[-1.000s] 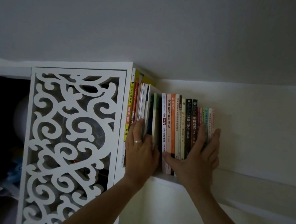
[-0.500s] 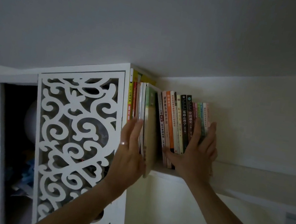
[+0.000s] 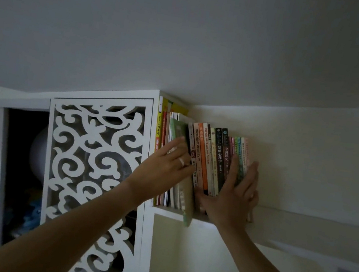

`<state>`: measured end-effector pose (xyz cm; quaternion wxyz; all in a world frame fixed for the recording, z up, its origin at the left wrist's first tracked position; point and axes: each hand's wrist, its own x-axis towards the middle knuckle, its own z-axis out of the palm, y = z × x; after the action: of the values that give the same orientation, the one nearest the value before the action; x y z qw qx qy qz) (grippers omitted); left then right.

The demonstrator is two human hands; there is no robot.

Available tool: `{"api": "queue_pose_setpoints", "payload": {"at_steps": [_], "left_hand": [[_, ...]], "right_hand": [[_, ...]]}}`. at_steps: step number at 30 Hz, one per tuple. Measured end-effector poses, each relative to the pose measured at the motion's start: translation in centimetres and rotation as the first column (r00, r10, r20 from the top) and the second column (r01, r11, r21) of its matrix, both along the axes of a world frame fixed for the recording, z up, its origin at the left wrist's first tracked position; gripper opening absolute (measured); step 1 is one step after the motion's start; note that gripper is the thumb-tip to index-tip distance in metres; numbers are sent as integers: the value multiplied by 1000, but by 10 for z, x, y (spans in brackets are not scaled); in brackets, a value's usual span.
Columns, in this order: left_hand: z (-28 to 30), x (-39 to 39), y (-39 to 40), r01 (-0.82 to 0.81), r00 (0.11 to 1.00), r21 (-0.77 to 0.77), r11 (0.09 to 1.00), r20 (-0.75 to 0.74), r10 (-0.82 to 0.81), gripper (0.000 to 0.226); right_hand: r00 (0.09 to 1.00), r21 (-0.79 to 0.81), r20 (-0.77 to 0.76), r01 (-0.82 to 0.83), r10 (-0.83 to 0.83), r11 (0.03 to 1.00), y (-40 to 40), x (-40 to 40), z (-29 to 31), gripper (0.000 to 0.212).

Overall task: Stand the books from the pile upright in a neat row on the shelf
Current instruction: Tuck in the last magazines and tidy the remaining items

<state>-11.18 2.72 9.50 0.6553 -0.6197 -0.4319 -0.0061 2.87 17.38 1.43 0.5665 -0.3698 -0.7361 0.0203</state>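
Observation:
A row of books (image 3: pixel 216 159) stands upright on a high white shelf (image 3: pixel 170 213) close under the ceiling. One green book (image 3: pixel 185 196) sticks out of the row, tilted, its lower corner past the shelf's front edge. My left hand (image 3: pixel 165 170) lies with straight fingers against this green book's cover and the spines beside it; a ring is on one finger. My right hand (image 3: pixel 232 197) spreads flat over the right end of the row, fingers on the spines and the outer cover, thumb low on the middle spines.
Left of the shelf stands a white cupboard with a carved scroll-pattern door (image 3: pixel 94 184). Further left is a dark open compartment (image 3: pixel 20 174) with a pale round object and blue things inside. The wall (image 3: pixel 318 165) behind the shelf's right part is bare.
The green book has slid further out of the row and tilted. My left hand moved right, up onto its cover. My right hand stays pressed on the row's right end. The camera turned left.

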Motion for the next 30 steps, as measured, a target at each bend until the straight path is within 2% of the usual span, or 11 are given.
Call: {"api": "queue_pose_setpoints", "payload": {"at_steps": [8, 10, 12, 14, 16, 18, 22, 24, 27, 28, 30], "left_hand": [[22, 10, -52, 224, 947, -54, 973, -222, -230, 24], [23, 17, -66, 241, 941, -61, 969, -230, -248, 23], [17, 21, -74, 248, 955, -57, 967, -152, -254, 19], [6, 21, -79, 242, 969, -41, 969, 56, -239, 24], [-8, 22, -78, 221, 930, 1, 975, 302, -211, 33], [-23, 24, -74, 198, 832, 41, 979, 521, -190, 30], [-35, 20, -70, 110, 535, 121, 987, 829, -161, 25], [-35, 15, -75, 62, 377, 183, 981, 906, -193, 20], [-35, 12, -84, -8, 90, 280, 960, 956, -278, 21], [-35, 14, -86, -33, 41, 301, 953, 953, -299, 22], [-36, 22, -90, -63, 30, 316, 947, 949, -315, 22]], "right_hand": [[999, 37, -35, -19, 20, 999, 4, -2, -2, 133], [999, 32, -40, 6, -4, 999, 4, -3, -4, 126], [998, 32, -56, 4, -2, 999, 5, -2, -6, 111], [991, 38, -102, -81, 84, 996, 4, 1, -5, 96], [985, 112, -138, -90, 105, 990, 0, 4, -6, 85], [981, 93, -146, -117, 130, 989, -4, 6, -3, 92], [997, 17, -21, -79, 79, 997, 0, 4, -1, 131], [997, 9, -17, -81, 81, 997, 2, 3, -1, 135], [998, 18, -27, -59, 60, 998, 2, 2, -2, 136], [998, 19, -30, -59, 59, 998, 3, 1, -2, 136], [997, 13, -36, -68, 68, 998, 3, 0, -2, 136]]}}
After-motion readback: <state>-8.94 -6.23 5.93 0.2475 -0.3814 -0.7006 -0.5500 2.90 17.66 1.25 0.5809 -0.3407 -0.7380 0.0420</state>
